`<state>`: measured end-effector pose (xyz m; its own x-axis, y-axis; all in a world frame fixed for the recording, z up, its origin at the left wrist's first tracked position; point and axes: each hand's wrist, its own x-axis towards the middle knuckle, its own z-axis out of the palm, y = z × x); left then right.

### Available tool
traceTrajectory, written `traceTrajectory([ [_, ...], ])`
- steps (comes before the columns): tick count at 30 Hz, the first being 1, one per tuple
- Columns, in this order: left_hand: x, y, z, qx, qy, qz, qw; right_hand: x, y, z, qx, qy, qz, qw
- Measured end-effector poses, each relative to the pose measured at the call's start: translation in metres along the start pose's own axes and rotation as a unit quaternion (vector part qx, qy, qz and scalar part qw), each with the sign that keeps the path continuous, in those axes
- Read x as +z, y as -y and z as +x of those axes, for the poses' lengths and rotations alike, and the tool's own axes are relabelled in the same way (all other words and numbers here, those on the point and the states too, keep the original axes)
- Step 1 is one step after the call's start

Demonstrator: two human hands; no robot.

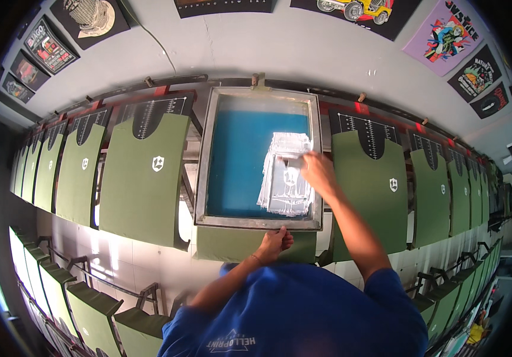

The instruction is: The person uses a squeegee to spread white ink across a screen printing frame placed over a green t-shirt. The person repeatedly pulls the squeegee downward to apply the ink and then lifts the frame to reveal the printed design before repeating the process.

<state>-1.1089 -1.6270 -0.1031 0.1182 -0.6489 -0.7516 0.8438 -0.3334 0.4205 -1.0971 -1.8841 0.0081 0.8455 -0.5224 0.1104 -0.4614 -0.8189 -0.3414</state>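
A screen printing frame (250, 222) with a metal rim and blue mesh (237, 163) lies over a green shirt piece (250, 245) straight ahead. White ink (290, 141) is smeared over the right part of the mesh, around a pale emblem. My right hand (319, 172) is closed round a small squeegee (292, 161), held over the inked area; the fingers partly hide it. At the near edge of the frame, my left hand (275, 244) has its fingers curled against the rim, apparently gripping it.
Green shirt pieces on dark boards line both sides, the nearest left (140, 172) and right (369, 196) bearing white shield emblems. A metal rail (149, 81) runs along the back. Another row of green boards (92, 315) stands behind me. Posters hang on the far wall.
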Motion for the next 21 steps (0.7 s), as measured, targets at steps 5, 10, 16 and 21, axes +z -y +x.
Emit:
traceTrajectory([
  [5, 0.005, -0.007, -0.008, 0.016, -0.004, 0.041, 0.999, 0.017, -0.023, 0.04, -0.024, 0.03, -0.01, 0.999],
  [10, 0.011, -0.028, -0.026, -0.024, -0.008, 0.124, 0.992, 0.014, 0.014, -0.058, -0.021, 0.054, 0.003, 0.998],
  [16, 0.001, -0.065, -0.059, 0.144, -0.083, 0.592, 0.789, 0.009, 0.049, -0.131, -0.024, 0.034, 0.051, 0.998],
  [21, 0.038, -0.102, -0.051, 0.516, -0.138, 0.676, 0.508, 0.044, 0.03, -0.116, -0.033, -0.044, 0.039, 0.998],
])
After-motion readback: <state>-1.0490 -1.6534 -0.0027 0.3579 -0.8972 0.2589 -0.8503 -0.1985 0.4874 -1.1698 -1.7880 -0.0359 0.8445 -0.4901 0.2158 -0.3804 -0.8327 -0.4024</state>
